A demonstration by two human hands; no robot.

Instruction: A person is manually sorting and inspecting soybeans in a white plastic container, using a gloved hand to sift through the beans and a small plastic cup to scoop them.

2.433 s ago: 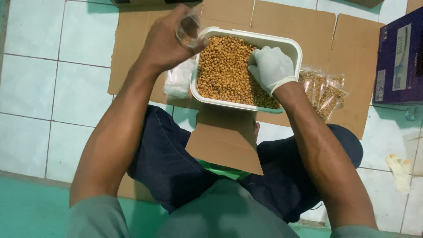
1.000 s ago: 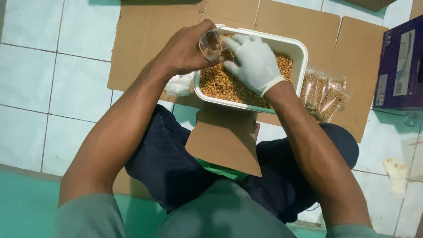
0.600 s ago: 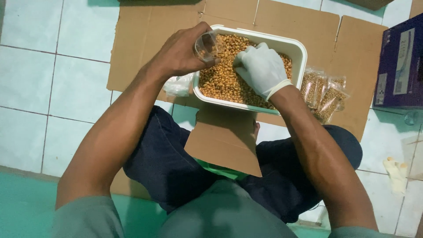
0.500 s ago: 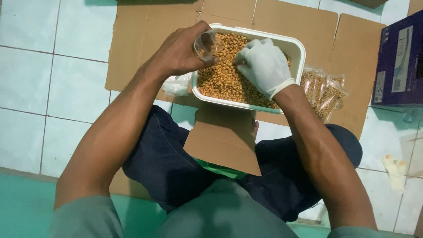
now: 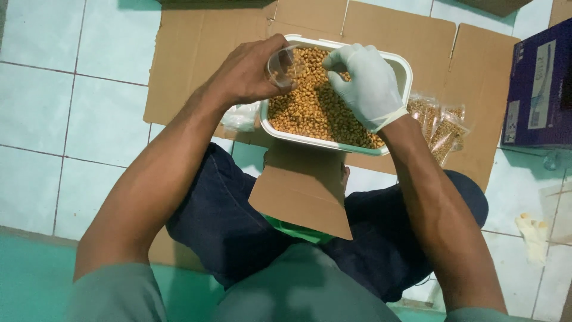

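our left hand (image 5: 247,74) grips a small clear cup (image 5: 283,67) over the tub (image 5: 333,143) of fried kernels (image 5: 313,110) on cardboard (image 5: 196,53). gloved right hand (image 5: 366,83) pinches kernels beside the cup. filled bags (image 5: 441,122) lie right.

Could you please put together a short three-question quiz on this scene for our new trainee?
1. True or false: the left hand wears a white glove.
2. What does the left hand hold over the white tub of golden kernels?
A. a spoon
B. a small clear cup
C. a lid
3. On which side of the tub do the small filled packets lie on the flattened cardboard?

Key
1. False: the glove is on the right hand; the left is bare.
2. B
3. The person's right side.
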